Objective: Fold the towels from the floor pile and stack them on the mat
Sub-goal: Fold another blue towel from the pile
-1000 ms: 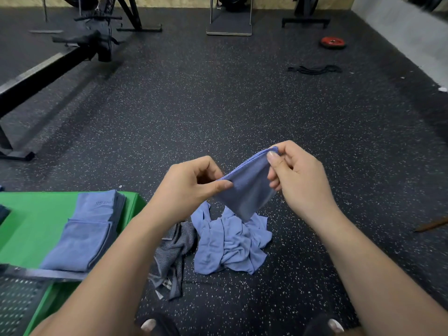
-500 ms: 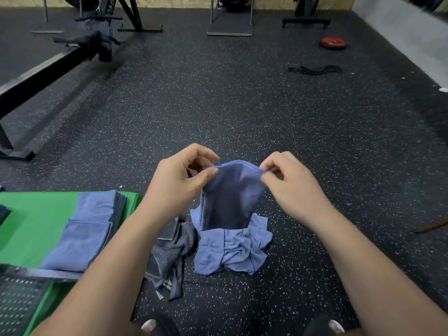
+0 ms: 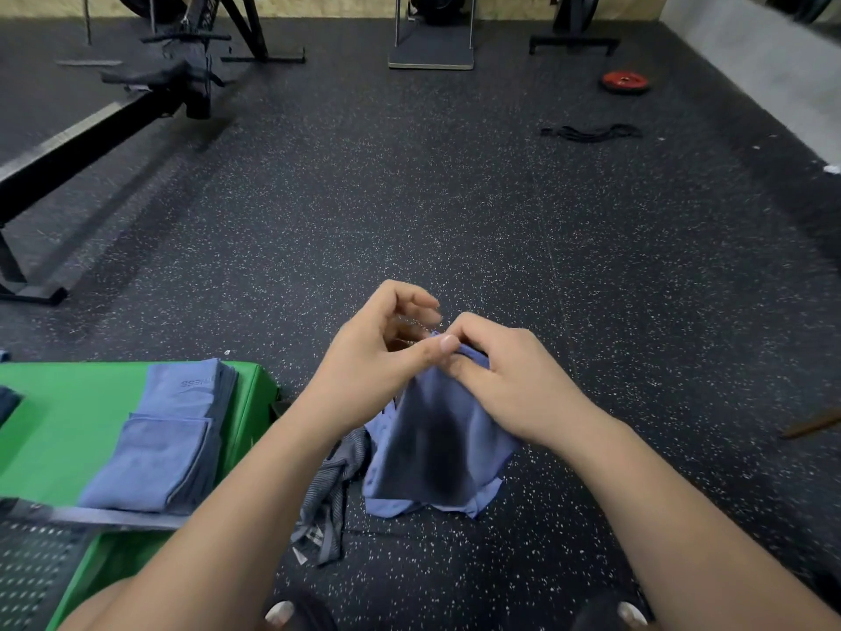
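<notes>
The right hand point(image 3: 505, 384) is clutching the top edge of a soft blue cloth towel point(image 3: 437, 444) with curled fingers. The left hand point(image 3: 382, 352) is meeting it there, its thumb seemingly pinching the same edge, though the contact is partly hidden. The towel is hanging at six o'clock, reaching down to the speckled black rubber floor point(image 3: 455, 198). A crumpled grey striped cloth point(image 3: 332, 489) is lying just beside it at seven o'clock. At eight o'clock, a stack of folded blue towels point(image 3: 168, 444) is resting on the green padded mat point(image 3: 68, 412).
</notes>
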A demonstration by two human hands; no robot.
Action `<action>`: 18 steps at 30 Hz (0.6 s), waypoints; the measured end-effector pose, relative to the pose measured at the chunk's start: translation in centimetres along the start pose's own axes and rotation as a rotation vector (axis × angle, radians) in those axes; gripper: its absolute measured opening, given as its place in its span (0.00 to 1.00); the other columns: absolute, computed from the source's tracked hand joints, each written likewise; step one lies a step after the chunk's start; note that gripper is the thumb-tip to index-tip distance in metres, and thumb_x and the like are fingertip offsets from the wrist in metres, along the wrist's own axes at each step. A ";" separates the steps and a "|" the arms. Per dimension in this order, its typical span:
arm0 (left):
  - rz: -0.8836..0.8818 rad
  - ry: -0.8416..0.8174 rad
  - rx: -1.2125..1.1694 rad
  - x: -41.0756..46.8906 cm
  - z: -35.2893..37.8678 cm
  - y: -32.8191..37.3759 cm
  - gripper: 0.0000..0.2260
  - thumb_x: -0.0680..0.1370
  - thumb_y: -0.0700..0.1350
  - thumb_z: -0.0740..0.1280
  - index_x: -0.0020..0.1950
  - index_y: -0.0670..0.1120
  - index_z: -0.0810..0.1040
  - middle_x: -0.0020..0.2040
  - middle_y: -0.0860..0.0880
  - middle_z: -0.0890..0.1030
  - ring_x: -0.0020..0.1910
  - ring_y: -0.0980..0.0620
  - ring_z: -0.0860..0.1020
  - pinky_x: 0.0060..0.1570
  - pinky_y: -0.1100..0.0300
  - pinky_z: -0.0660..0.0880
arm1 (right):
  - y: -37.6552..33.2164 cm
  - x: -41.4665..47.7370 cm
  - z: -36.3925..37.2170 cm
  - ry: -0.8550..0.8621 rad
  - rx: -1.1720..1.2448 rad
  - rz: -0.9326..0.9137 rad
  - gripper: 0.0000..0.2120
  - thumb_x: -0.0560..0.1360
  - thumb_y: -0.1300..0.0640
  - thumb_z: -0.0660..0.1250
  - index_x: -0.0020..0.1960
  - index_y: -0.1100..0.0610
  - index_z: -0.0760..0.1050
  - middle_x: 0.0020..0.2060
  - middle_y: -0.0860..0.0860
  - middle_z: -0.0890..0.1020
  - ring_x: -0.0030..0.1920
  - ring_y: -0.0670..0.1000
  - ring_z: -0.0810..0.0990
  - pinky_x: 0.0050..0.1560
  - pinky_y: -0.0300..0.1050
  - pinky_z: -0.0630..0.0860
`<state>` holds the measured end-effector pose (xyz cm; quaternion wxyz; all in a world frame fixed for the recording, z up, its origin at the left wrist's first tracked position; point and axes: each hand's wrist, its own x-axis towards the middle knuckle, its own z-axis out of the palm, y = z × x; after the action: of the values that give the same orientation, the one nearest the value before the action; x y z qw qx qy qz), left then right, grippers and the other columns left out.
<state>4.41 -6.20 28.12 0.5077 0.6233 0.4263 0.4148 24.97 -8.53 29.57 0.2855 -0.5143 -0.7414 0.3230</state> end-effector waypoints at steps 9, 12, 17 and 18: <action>-0.171 -0.237 0.166 0.5 0.2 -2.9 0.24 0.73 0.65 0.80 0.51 0.46 0.82 0.47 0.33 0.82 0.44 0.50 0.76 0.47 0.41 0.77 | -0.3 -0.4 -2.7 0.254 0.071 -0.022 0.07 0.85 0.50 0.68 0.50 0.51 0.76 0.36 0.52 0.79 0.38 0.53 0.76 0.42 0.48 0.73; -0.199 -0.278 0.310 0.7 -0.5 -3.6 0.18 0.75 0.60 0.81 0.53 0.48 0.85 0.49 0.39 0.85 0.42 0.50 0.79 0.49 0.45 0.81 | -0.1 -0.4 -4.0 0.360 0.071 -0.010 0.09 0.85 0.48 0.68 0.49 0.52 0.76 0.36 0.53 0.78 0.38 0.54 0.75 0.41 0.48 0.72; -0.195 -0.235 0.535 1.1 -2.4 -4.2 0.17 0.75 0.59 0.80 0.45 0.48 0.79 0.37 0.56 0.79 0.38 0.52 0.77 0.44 0.52 0.76 | 0.5 -0.5 -5.9 0.509 0.071 0.011 0.09 0.85 0.48 0.68 0.50 0.52 0.77 0.38 0.56 0.79 0.40 0.55 0.75 0.44 0.49 0.72; -0.210 -0.222 0.527 1.2 -2.9 -4.3 0.18 0.74 0.59 0.80 0.44 0.49 0.77 0.35 0.57 0.77 0.36 0.54 0.74 0.41 0.53 0.73 | 0.7 -0.5 -6.3 0.537 0.063 0.018 0.10 0.85 0.47 0.68 0.50 0.52 0.77 0.38 0.56 0.78 0.40 0.55 0.75 0.44 0.49 0.72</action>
<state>1.58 -3.69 24.41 0.4121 0.7277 0.5231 0.1644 30.29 -7.67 32.92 0.4851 -0.5787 -0.6241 0.2005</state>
